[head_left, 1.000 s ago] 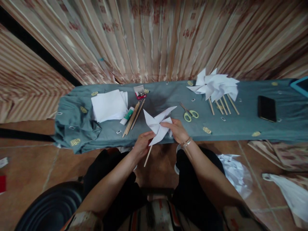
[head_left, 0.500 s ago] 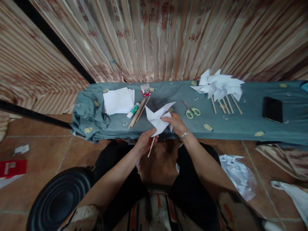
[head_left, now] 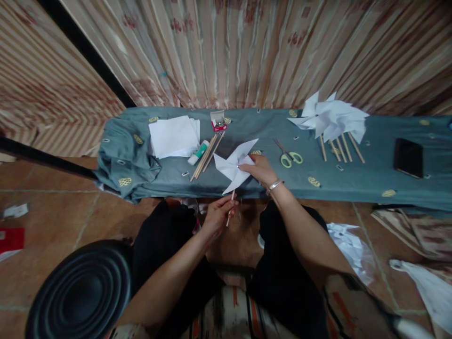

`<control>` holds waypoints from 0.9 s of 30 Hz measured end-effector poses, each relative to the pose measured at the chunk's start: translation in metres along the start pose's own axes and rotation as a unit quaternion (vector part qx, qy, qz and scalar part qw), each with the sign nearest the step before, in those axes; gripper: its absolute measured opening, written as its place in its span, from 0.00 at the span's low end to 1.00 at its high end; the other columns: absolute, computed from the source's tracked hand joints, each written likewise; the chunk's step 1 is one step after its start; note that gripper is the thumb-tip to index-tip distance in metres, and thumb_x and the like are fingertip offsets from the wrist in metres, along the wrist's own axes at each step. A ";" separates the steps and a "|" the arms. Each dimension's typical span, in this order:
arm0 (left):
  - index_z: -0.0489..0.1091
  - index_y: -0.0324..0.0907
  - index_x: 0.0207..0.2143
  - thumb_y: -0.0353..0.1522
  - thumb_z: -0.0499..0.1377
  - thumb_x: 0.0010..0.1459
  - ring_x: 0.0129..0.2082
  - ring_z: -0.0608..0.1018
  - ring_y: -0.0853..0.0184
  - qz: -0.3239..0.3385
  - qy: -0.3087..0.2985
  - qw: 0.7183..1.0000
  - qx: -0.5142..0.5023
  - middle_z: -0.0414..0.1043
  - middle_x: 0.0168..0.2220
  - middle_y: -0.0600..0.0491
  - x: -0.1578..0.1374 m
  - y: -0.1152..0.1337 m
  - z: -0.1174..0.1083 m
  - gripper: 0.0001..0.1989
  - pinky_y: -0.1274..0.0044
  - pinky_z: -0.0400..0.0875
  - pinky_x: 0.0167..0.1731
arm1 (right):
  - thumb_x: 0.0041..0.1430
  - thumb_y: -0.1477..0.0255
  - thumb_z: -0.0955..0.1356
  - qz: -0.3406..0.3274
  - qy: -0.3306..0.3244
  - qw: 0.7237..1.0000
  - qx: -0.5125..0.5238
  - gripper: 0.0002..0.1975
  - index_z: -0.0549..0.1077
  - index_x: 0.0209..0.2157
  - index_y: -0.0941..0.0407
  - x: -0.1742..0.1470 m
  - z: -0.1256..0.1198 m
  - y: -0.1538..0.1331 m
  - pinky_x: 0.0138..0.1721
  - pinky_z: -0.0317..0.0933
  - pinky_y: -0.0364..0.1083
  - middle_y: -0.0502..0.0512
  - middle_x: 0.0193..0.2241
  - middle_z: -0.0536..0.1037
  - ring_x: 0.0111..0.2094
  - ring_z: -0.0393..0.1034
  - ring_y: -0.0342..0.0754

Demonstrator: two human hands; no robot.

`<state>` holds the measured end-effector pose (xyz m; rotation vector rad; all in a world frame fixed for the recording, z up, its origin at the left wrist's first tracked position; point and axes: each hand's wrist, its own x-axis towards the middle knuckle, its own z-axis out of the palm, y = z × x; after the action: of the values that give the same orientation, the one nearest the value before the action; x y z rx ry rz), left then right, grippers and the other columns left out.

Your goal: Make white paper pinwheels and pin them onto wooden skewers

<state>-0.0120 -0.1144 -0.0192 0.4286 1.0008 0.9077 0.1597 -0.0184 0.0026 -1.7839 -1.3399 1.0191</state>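
Observation:
A white paper pinwheel (head_left: 233,165) on a wooden stick is held between my two hands, just over the front edge of the cloth-covered bench. My left hand (head_left: 219,214) is closed round the stick below the paper blades. My right hand (head_left: 262,170) grips the pinwheel at its right side, the thumb near the pin at its centre; some of its fingers are hidden behind the paper. Left of the pinwheel lie several loose wooden sticks (head_left: 206,157) and a glue stick (head_left: 198,152). Scissors (head_left: 290,157) with pale green handles rest to the right.
A stack of white paper (head_left: 174,136) and a small open red box (head_left: 219,121) of pins sit on the bench (head_left: 261,188). Finished pinwheels (head_left: 334,115) overlap at the back right, beside a black phone (head_left: 408,157). A round black stool (head_left: 83,294) stands at lower left.
My left hand has slid down off the paper blade and now grips the stick lower. My right hand stays on the pinwheel, which now faces up more openly. The view has shifted slightly.

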 end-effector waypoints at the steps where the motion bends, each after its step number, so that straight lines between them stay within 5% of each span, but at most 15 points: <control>1: 0.78 0.35 0.32 0.34 0.74 0.33 0.15 0.66 0.80 0.000 -0.002 1.000 -0.002 0.75 0.24 0.53 0.000 0.000 -0.001 0.20 0.84 0.55 0.16 | 0.41 0.68 0.70 -0.009 0.003 0.999 -0.042 0.10 0.76 0.28 0.58 0.000 0.000 -0.001 0.32 0.63 0.46 0.53 0.26 0.78 0.32 0.71 0.51; 13: 0.78 0.34 0.32 0.26 0.70 0.41 0.17 0.67 0.80 -0.039 -0.002 0.998 -0.040 0.75 0.25 0.53 -0.002 0.004 0.003 0.12 0.85 0.60 0.18 | 0.49 0.67 0.70 -0.053 0.057 0.965 -0.251 0.16 0.77 0.40 0.59 -0.007 -0.003 -0.010 0.41 0.66 0.52 0.60 0.35 0.81 0.39 0.75 0.59; 20: 0.78 0.34 0.33 0.21 0.63 0.50 0.16 0.69 0.81 -0.075 0.020 0.996 -0.039 0.76 0.25 0.53 -0.002 0.006 0.008 0.07 0.88 0.62 0.15 | 0.47 0.70 0.71 -0.071 0.055 0.973 -0.214 0.22 0.74 0.46 0.60 -0.007 -0.007 -0.003 0.47 0.67 0.53 0.62 0.43 0.80 0.45 0.75 0.58; 27: 0.77 0.34 0.33 0.19 0.61 0.53 0.16 0.71 0.80 -0.093 0.030 0.994 -0.045 0.76 0.25 0.53 -0.004 0.008 0.013 0.07 0.87 0.68 0.17 | 0.47 0.71 0.69 -0.104 0.070 0.981 -0.147 0.20 0.74 0.44 0.59 -0.003 -0.019 0.012 0.46 0.68 0.53 0.59 0.39 0.81 0.41 0.76 0.55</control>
<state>-0.0058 -0.1123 -0.0050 0.2283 1.0312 0.7978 0.1807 -0.0253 0.0016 -1.8392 -1.6130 0.5949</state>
